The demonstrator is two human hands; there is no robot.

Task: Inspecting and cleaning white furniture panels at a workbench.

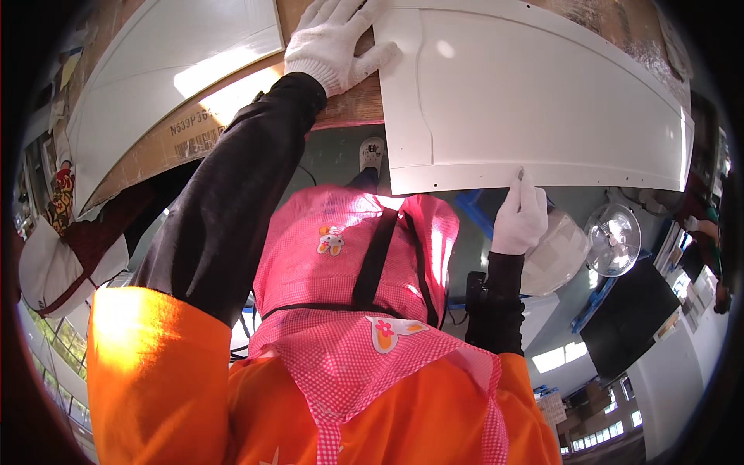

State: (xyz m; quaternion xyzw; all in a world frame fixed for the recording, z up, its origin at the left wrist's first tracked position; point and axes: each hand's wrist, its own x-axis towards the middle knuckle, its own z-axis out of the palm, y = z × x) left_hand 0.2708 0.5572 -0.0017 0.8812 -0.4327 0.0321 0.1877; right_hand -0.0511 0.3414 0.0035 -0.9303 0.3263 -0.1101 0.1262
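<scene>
A white sheet panel (542, 101) with a raised border and small holes along its edges lies in front of me on the right, its near edge jutting past the worktop. My left hand (333, 46), in a white knit glove, rests flat with fingers spread at the panel's left edge, its thumb touching the panel. My right hand (521, 217), gloved as well, is at the near edge with its fingers pinched together over the border. A tiny greyish thing shows at those fingertips, too small to name.
Another white panel (178, 70) lies on the left over brown cardboard (182, 136) covering the worktop. Below on the right stand a round fan (613, 239) and a bundle in clear plastic (556, 256). A white seat with dark red cloth (58, 263) is at far left.
</scene>
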